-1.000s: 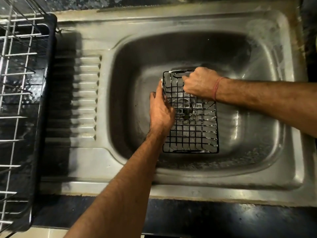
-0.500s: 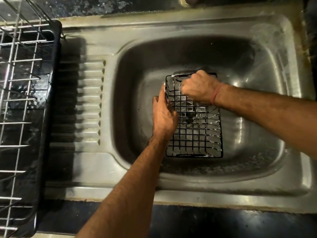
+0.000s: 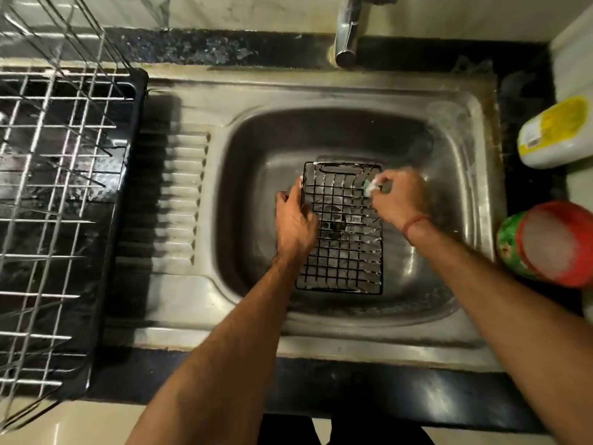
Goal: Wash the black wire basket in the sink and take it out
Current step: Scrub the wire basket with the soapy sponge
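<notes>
Down in the steel sink [image 3: 475,194], the black wire basket [image 3: 345,248] rests on the basin floor over the drain, its long side running away from the person. Both hands are on it, 1 at each long side. The left hand [image 3: 296,221] lies against the basket's left wall, fingers fairly straight and pointing away along the wire, the thumb apart on the outer side. The right hand [image 3: 401,200] sits at the basket's far right corner, fingers curled round a small soapy scrubber [image 3: 369,187], green and white, pressed to the rim there. That hand is blurred, so the exact finger positions are hard to read. A red thread [image 3: 415,221] circles the right wrist. White suds cling to the wires between the 2 hands.

Beyond the hands, a chrome tap [image 3: 346,36] rises from the back edge. Left of the left hand lie the ribbed drainboard [image 3: 179,200] and a wire dish rack [image 3: 57,187]. Right of the right arm stand a yellow-labelled bottle [image 3: 555,133] and a red and green tub [image 3: 545,245].
</notes>
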